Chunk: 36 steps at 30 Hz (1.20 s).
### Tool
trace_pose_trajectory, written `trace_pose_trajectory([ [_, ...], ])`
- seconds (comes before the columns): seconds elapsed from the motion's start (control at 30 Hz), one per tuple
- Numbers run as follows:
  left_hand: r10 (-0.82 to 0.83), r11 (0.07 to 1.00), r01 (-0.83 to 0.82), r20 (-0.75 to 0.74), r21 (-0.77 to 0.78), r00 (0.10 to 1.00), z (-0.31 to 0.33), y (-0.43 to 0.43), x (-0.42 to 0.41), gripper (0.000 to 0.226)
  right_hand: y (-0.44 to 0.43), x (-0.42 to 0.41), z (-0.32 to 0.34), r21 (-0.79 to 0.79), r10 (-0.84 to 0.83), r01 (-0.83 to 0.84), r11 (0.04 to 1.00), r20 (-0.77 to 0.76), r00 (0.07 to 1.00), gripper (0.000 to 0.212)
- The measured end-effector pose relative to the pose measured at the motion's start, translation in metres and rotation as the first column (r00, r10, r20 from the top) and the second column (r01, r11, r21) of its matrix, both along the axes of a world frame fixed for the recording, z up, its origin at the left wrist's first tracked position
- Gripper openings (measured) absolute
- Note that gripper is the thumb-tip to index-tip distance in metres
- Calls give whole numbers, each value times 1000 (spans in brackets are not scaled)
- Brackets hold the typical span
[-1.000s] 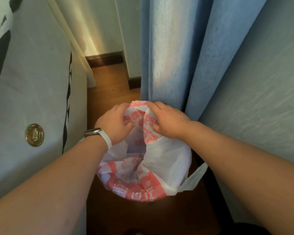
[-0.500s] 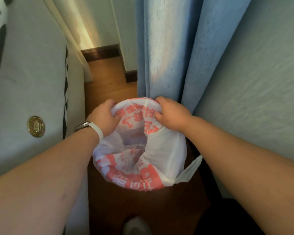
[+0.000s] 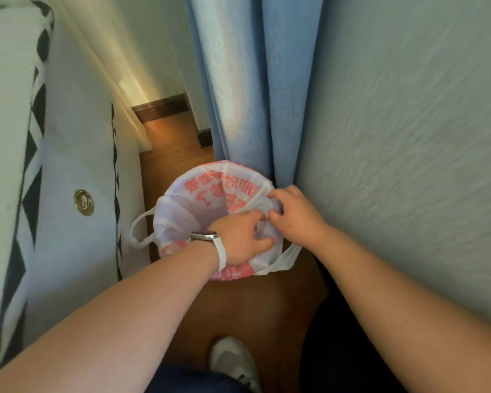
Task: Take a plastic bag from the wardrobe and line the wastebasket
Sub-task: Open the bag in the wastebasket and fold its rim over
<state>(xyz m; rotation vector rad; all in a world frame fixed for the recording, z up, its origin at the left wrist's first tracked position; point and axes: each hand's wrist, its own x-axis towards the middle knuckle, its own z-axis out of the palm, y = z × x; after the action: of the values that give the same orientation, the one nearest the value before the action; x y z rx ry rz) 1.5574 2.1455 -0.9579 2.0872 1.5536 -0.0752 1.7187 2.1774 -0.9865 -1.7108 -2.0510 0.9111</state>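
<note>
Now left hand [image 3: 240, 239], right hand [image 3: 295, 214] pinch plastic bag [image 3: 199, 191] rim beside curtain [image 3: 253, 109].

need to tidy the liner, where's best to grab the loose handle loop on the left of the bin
Pinch the handle loop at its outer bend, probably coming from above with the left hand. It hangs open outside the plastic bag rim, so a finger can hook through; the white upholstery beside it leaves little room sideways.

The plastic bag [image 3: 210, 194] hides the wastebasket entirely; its red print is too blurred to read. The shoe [image 3: 233, 361] is cut off by the lower edge.
</note>
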Motion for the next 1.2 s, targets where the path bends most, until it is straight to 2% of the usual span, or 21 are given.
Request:
trace_pose_trajectory([
  [0.13,-94,996,92,-119,-24,988,-14,-13,16,40,-6,5,-5,-54,-17,16,998,-33,999,37],
  [0.27,-109,994,107,-200,-19,974,-16,-17,17,29,-7,6,-5,-104,-10,6,995,-37,999,39],
  [0.43,-109,976,169,-361,138,926,6,-6,-2,10,-4,-2,-1,-92,1,-8,996,-73,997,45],
  [0.6,-118,948,229,-428,219,896,38,15,-31,42,-2,-8,9,-21,-17,14,1000,-149,989,46],
  [0.73,-88,942,172,-283,288,955,60,26,-49,41,-2,-17,19,70,-93,119,990,-296,951,37],
  [0.83,-79,968,104,-115,228,990,75,30,-62,38,0,-25,27,106,-148,201,974,-381,913,26],
  [0.93,-69,970,63,19,237,997,88,26,-70,38,0,-33,37,126,-141,208,970,-405,904,33],
  [1.03,-30,967,-5,135,256,990,95,16,-80,35,0,-39,55,254,-92,214,943,-419,903,49],
  [1.2,-80,952,13,211,305,974,110,17,-77,33,-2,-54,79,223,0,122,967,-477,879,58],
])
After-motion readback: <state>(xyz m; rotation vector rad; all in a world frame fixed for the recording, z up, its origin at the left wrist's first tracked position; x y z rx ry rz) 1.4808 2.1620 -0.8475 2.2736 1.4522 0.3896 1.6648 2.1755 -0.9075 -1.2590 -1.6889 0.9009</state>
